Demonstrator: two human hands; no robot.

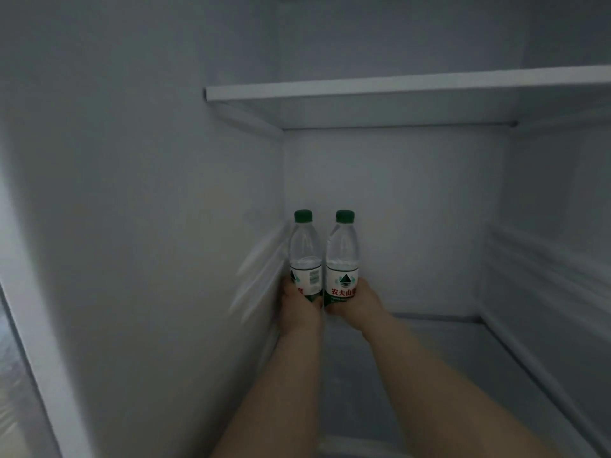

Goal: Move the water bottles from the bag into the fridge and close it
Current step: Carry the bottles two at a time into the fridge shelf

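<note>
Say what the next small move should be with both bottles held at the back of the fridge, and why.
Probably let go of both and draw the arms out. The left hand and right hand each grip an upright bottle, the left bottle by the side wall, the right bottle beside it. Whether their bases touch the shelf is hidden.

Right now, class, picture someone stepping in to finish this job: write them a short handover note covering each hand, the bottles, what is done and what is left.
Left hand: grip closed on the left bottle, close to the fridge's left wall.
Right hand: grip closed on the right bottle.
Both bottles are upright, side by side, deep at the back of the compartment under the white shelf.
Done: two bottles carried into the fridge.
Left: release both, withdraw your arms, check the bag (out of view) for more, close the door.
</note>
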